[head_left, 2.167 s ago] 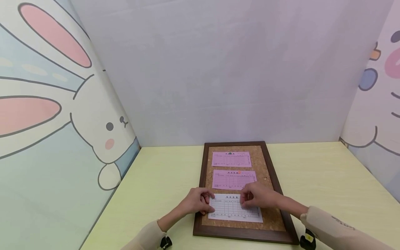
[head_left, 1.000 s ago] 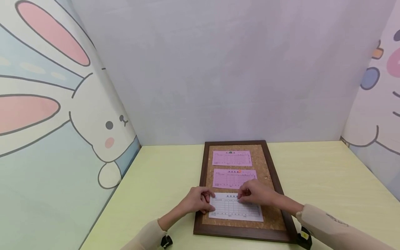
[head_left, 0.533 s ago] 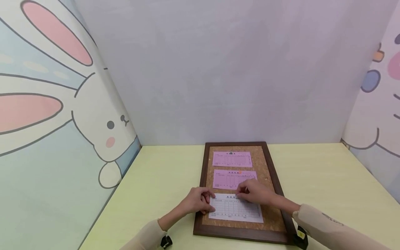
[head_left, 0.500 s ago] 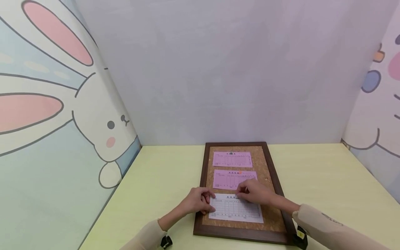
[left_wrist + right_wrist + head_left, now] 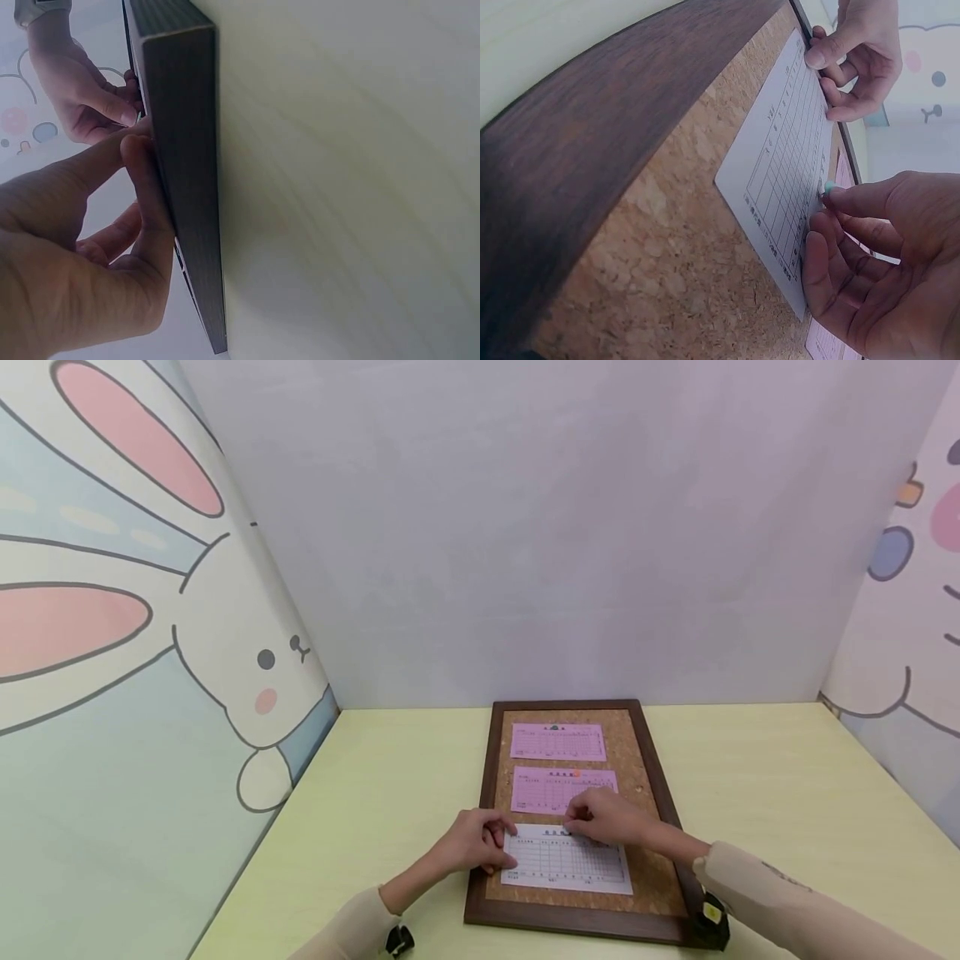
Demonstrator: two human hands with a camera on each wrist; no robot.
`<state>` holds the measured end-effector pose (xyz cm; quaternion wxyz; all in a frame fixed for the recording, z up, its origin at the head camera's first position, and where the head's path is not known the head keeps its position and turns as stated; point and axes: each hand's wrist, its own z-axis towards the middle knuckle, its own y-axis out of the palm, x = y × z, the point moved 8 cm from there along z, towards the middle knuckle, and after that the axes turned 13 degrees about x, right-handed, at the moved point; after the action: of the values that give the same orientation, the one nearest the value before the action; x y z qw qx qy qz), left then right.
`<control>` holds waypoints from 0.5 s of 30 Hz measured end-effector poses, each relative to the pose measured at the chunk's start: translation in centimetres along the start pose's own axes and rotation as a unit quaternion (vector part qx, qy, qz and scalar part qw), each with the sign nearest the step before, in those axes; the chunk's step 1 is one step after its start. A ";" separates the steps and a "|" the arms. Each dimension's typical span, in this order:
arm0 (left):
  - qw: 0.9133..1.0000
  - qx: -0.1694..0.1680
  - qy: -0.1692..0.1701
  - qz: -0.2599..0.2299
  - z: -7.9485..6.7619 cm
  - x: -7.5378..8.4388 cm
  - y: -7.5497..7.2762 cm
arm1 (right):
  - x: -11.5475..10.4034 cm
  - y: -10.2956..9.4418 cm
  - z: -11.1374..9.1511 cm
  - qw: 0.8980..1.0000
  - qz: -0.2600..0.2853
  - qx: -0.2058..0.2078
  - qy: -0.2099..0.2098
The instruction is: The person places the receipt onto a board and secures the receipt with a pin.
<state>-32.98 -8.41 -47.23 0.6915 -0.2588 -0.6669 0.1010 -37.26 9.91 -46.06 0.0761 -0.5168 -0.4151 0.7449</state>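
A white printed form (image 5: 562, 864) lies on a cork board (image 5: 651, 893), below two pink forms. My left hand (image 5: 474, 841) presses the form's left edge with thumb and index finger set apart. At the form's top edge, my right hand (image 5: 600, 817) pinches a small pushpin (image 5: 829, 187) with a teal head; its point is hidden. In the right wrist view the right hand (image 5: 889, 255) touches the paper. The upper pink form (image 5: 557, 743) has a green pin (image 5: 554, 727) at its top; the lower pink form (image 5: 551, 793) has an orange pin (image 5: 577, 773).
The board's dark brown wooden frame (image 5: 570, 926) rests on a pale yellow table (image 5: 390, 777). A light wall (image 5: 525, 543) stands behind, with a rabbit-patterned wall (image 5: 225, 668) at left and another cartoon wall on the right.
My right hand has shifted slightly left and up along the white form toward its printed heading, and its forearm has swung left. The left hand stays at the form's left edge.
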 end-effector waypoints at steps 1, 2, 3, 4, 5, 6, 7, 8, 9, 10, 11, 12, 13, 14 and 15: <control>1.000 0.000 0.000 -0.001 0.0 0.0 0.0 | 0.0 0.0 0.0 1.000 0.000 0.000 0.001; 1.000 0.000 -0.001 -0.002 0.1 -0.1 0.1 | 0.0 0.0 0.0 1.000 -0.001 0.000 0.003; 1.000 0.000 -0.002 -0.003 0.1 -0.1 0.1 | 0.0 -0.1 0.0 1.000 -0.003 0.001 0.004; 1.000 -0.001 -0.004 -0.004 0.1 -0.2 0.1 | 0.0 -0.1 0.0 1.000 -0.005 0.001 0.005; 1.000 -0.001 -0.004 -0.006 0.1 -0.2 0.1 | 0.0 -0.1 0.0 1.000 -0.008 0.001 0.007; 1.000 -0.001 -0.005 -0.006 0.2 -0.2 0.2 | 0.0 -0.1 0.0 1.000 -0.010 0.002 0.009; 1.000 -0.001 -0.004 -0.006 0.2 -0.2 0.2 | -0.1 -0.2 0.0 1.000 -0.011 0.002 0.008; 1.000 -0.001 -0.004 -0.005 0.2 -0.2 0.2 | -0.2 -0.2 -0.1 1.000 -0.012 0.002 0.011; 1.000 -0.002 -0.002 -0.005 0.2 -0.1 0.2 | -0.2 -0.2 -0.1 1.000 -0.013 0.003 0.014; 1.000 -0.001 0.000 -0.004 0.2 -0.1 0.2 | -0.2 -0.2 -0.1 1.000 -0.014 0.005 0.017; 1.000 0.000 0.001 -0.002 0.1 0.0 0.2 | -0.2 -0.2 -0.1 1.000 -0.014 0.007 0.022; 1.000 0.000 0.002 -0.001 0.1 0.0 0.1 | -0.3 -0.1 -0.2 1.000 -0.015 0.008 0.024; 1.000 0.001 0.002 0.000 0.1 0.0 0.1 | -0.3 -0.1 -0.2 0.999 -0.017 0.010 0.027; 1.000 0.001 0.000 0.001 0.1 0.0 0.1 | -0.3 -0.1 -0.2 0.999 -0.020 0.013 0.033; 1.000 0.001 -0.001 0.001 0.0 0.1 0.0 | -0.3 0.0 -0.2 0.999 -0.024 0.014 0.037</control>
<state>-33.01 -8.36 -47.19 0.6913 -0.2582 -0.6671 0.1024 -36.99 9.88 -45.85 0.1162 -0.5328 -0.4133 0.7292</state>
